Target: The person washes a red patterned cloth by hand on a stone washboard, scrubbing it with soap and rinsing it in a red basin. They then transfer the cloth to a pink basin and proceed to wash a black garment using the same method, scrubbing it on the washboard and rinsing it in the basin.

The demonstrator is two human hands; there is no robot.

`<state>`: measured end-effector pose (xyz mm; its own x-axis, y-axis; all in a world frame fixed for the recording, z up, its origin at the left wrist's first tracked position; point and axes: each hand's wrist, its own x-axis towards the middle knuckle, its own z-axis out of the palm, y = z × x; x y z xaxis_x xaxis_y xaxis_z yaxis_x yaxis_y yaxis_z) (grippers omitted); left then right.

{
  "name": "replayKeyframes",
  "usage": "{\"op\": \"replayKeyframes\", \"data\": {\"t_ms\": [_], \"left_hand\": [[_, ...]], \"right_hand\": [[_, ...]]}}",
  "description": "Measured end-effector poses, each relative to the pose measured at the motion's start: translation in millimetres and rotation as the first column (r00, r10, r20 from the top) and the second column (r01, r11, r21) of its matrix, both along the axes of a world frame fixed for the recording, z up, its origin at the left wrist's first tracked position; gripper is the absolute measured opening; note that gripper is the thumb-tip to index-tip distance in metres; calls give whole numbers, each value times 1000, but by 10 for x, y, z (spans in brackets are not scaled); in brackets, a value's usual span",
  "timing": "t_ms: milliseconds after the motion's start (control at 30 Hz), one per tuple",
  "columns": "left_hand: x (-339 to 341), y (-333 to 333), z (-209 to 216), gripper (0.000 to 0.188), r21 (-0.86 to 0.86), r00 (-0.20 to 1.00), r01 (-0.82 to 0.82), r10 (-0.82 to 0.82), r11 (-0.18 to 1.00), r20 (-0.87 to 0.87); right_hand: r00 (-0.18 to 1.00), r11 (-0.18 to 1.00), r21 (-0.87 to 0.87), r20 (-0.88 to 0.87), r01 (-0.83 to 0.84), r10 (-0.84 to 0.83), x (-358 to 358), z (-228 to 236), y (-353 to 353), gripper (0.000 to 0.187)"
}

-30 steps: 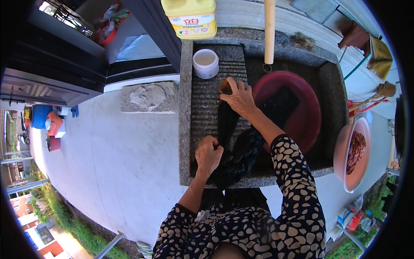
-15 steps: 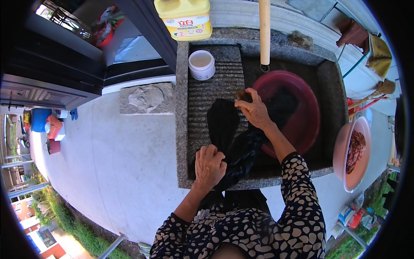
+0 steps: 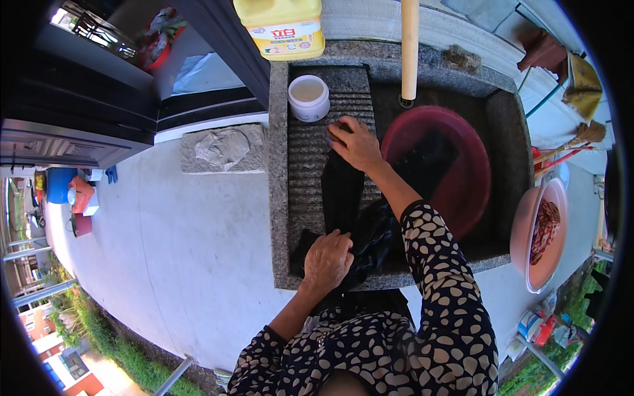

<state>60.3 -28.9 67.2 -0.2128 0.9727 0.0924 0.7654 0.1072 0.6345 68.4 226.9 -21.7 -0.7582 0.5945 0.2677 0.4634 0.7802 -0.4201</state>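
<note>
A dark garment [image 3: 343, 198] lies lengthwise up the ribbed washboard [image 3: 310, 165] at frame centre. The right hand [image 3: 356, 144] presses its upper end, seemingly with fingers closed on cloth; the left hand [image 3: 327, 261] bunches the lower end.
</note>
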Motion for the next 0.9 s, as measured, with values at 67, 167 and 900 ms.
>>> {"op": "replayKeyframes", "data": {"t_ms": [67, 167, 900], "left_hand": [[-24, -25, -14, 16, 16, 1000, -14, 14, 1000, 11], [-54, -68, -48, 17, 10, 1000, -31, 31, 999, 5], [-23, -212, -88, 19, 153, 998, -54, 59, 987, -29]], "right_hand": [[997, 1000, -25, -71, -11, 9, 10, 85, -22, 39], [948, 968, -11, -208, -249, 241, 197, 391, -398, 41], [931, 928, 78, -8, -364, 366, 402, 424, -869, 47]]}}
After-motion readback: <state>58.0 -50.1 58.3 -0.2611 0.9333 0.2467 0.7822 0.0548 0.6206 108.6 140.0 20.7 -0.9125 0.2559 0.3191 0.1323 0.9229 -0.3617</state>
